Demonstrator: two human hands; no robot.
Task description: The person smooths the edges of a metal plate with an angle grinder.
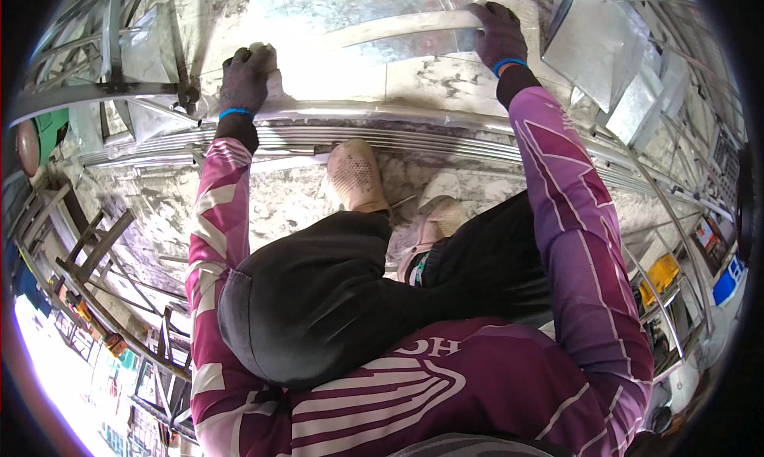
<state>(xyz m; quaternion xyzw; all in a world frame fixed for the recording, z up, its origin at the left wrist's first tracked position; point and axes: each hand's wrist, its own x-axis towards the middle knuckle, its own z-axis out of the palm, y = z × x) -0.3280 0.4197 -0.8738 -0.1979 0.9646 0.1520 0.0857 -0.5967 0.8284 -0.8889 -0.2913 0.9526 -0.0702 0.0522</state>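
Both gloved hands reach forward over a shiny sheet of metal [446, 47] lying low ahead of me. A long, pale flat strip [406, 29] runs across above the sheet. Its right end sits in my right hand [501, 37], whose fingers are closed round it. Toward the left the strip fades into strong glare, in line with my left hand [245, 79]. That hand is closed too, fingers curled at the strip's washed-out left end. Dark gloves cover both hands, with blue bands at the wrists.
A bundle of thin metal tubes [430, 142] lies crosswise before my shoes [356, 174]. Bent metal sheets [597, 47] lean at the far right, near a yellow object [660, 278]. Metal frames [103, 246] stand at the left, with a dark curved bar [91, 95] beyond.
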